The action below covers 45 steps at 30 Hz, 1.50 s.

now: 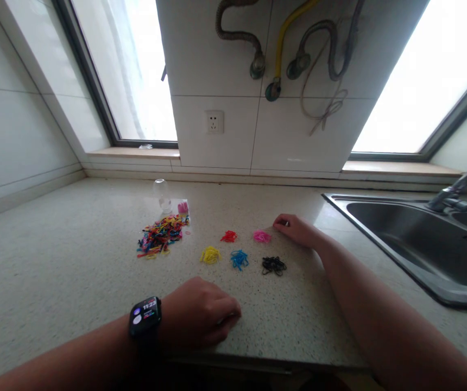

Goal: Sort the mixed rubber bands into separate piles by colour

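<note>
My left hand, with a smartwatch on its wrist, rests curled on the counter near the front edge; I see nothing in it. My right hand lies further back with fingers curled, right beside a small pink pile of rubber bands. Between the hands sit sorted small piles: red, yellow, blue and black. A larger mixed-colour heap of bands lies to the left.
A clear upturned glass and a small pink item stand behind the heap. A steel sink with a tap is on the right. Wall socket, hoses and windows are behind the speckled counter.
</note>
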Available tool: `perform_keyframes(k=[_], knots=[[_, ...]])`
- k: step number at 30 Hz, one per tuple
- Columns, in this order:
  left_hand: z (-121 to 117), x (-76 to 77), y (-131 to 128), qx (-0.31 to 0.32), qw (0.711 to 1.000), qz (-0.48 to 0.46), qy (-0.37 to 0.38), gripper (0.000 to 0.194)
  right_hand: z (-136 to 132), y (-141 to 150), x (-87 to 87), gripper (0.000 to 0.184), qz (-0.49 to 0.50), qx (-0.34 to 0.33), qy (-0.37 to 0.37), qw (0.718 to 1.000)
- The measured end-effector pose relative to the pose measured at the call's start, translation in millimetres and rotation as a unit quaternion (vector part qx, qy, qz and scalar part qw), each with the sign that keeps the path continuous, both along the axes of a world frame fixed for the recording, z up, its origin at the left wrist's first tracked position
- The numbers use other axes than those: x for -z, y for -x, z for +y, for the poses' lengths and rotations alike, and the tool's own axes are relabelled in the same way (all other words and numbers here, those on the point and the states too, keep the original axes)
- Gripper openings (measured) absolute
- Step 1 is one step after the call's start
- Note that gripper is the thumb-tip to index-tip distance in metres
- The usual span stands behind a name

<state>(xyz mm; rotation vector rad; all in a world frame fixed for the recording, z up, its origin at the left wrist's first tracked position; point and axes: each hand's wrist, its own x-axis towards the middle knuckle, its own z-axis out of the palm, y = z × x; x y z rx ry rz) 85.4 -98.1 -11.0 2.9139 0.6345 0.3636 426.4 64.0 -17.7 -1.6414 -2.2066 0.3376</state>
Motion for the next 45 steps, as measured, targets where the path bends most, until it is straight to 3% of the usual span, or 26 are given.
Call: perform_keyframes(k=[11, 17, 21, 26, 33, 39, 45], knots=[[1.4, -6.3, 2.7, 0.015, 1.0, 0.015, 0.0, 0.013, -3.5, 2.9, -0.4, 0.026, -0.004, 0.002, 0.012, 1.0], [2.0, -4.3, 2.6, 0.015, 1.0, 0.014, -0.012, 0.01, -2.0, 4.1, -0.2, 0.028, 0.012, 0.003, -0.006, 1.0], [1.8, -4.1, 2.5, 0.021, 1.0, 0.013, -0.019, 0.008, -5.1, 15.4, -9.3, 0.03, 0.052, 0.008, -0.041, 0.998], [1.9, -4.7, 2.4, 0.024, 0.999, 0.008, -0.026, 0.011, -16.3, 59.0, -36.0, 0.029, 0.081, -0.024, -0.08, 0.993], [2.4, -1.3, 3.6, 0.023, 1.0, 0.006, -0.018, 0.013, -29.3, 148.3, -66.6, 0.019, 0.058, -0.17, -0.087, 0.98], [2.5, -1.6, 3.9, 0.023, 0.999, 0.003, -0.031, 0.01, -29.3, 221.5, -68.1, 0.017, -0.044, -0.274, -0.075, 0.958], [2.6, -5.0, 3.1, 0.024, 0.999, 0.01, -0.039, 0.009, -27.7, 264.5, -53.4, 0.022, -0.169, -0.289, -0.081, 0.939]])
